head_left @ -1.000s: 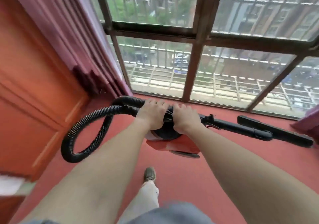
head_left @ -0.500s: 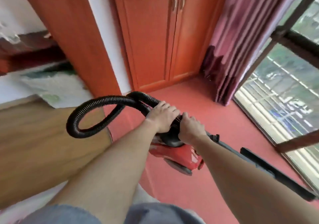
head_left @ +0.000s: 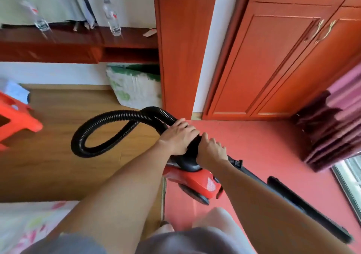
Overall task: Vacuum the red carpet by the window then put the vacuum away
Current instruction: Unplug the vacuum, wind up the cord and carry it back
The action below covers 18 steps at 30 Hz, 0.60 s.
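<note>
Hands side by side at frame centre: my left hand [head_left: 178, 136] wraps the hose [head_left: 109, 120] end, my right hand [head_left: 212, 150] clamps the handle [head_left: 190, 164], so the vacuum [head_left: 195, 181] hangs level over the carpet [head_left: 263, 146] edge, wand [head_left: 293, 201] pointing lower right

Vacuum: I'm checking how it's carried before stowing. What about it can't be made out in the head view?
- Handle of the vacuum: covered by the left hand and right hand gripping it.
- Hose joint: hidden under the left hand.
- Wand: middle hidden behind the right forearm.
- Nozzle: far end blurred.
- Wheels: whether they touch the carpet cannot be told.
</note>
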Available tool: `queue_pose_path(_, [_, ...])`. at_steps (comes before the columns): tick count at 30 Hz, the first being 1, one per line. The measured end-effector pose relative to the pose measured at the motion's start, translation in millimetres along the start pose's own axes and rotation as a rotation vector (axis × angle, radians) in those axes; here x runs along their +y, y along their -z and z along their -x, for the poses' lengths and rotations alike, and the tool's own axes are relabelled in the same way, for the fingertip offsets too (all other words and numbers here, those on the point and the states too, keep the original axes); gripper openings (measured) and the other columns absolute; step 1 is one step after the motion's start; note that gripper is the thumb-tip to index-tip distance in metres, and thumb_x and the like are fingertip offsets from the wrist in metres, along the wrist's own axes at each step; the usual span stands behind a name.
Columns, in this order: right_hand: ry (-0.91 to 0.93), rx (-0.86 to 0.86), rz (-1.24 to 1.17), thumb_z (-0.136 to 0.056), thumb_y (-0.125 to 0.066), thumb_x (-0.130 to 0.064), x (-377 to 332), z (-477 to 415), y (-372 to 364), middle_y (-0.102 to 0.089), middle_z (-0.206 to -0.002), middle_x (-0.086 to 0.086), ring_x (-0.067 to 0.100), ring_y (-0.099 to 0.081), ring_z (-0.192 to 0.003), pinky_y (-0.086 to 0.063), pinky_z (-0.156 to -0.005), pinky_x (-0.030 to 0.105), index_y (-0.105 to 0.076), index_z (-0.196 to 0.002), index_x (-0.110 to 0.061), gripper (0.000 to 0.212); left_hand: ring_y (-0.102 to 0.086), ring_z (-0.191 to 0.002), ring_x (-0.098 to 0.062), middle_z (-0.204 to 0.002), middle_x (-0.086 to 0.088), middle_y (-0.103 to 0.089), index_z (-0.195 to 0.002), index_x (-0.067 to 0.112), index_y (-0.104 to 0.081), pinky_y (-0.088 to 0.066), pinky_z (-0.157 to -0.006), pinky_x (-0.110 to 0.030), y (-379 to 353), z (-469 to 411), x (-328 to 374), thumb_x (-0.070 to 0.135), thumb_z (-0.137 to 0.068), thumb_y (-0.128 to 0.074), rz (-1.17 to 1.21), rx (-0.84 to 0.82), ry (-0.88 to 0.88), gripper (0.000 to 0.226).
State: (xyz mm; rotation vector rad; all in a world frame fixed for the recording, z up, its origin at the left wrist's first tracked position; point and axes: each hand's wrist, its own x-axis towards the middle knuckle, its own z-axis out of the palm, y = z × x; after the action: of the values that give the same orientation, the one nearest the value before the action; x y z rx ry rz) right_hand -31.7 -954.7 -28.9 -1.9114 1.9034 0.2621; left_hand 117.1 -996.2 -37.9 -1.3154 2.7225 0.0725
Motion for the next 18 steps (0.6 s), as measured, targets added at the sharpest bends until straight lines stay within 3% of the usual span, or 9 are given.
queue_pose_path(6, [0.11, -0.03, 0.006, -0.084, -0.059, -0.018, -49.0, -85.9, 13.4, -0.055, -0.126, 0.018, 0.042, -0.054, -0.12, -0.044, -0.097, 0.05, -0.035, -0.129, -0.01, 0.052, -0.046, -0.128, -0.025, -0.135, -0.001, -0.055, -0.139, 0.017, -0.049, -0.018, -0.12, -0.04, -12.5, -20.9, -82.1, 0.016, -0.076, -0.065, 0.009, -0.021, 0.115, 0.065])
queue_pose_path(18, [0.405, -0.08, 0.172, -0.084, -0.06, -0.021, -160.5, -218.3, 64.9, -0.051, -0.131, 0.019, 0.044, -0.054, -0.121, -0.045, -0.098, 0.049, -0.032, -0.136, -0.009, 0.06, -0.046, -0.128, -0.024, -0.132, 0.002, -0.055, -0.135, 0.019, -0.049, -0.014, -0.122, -0.043, -10.4, -31.0, -223.4, 0.018, -0.074, -0.072, 0.027, -0.061, 0.476, 0.065])
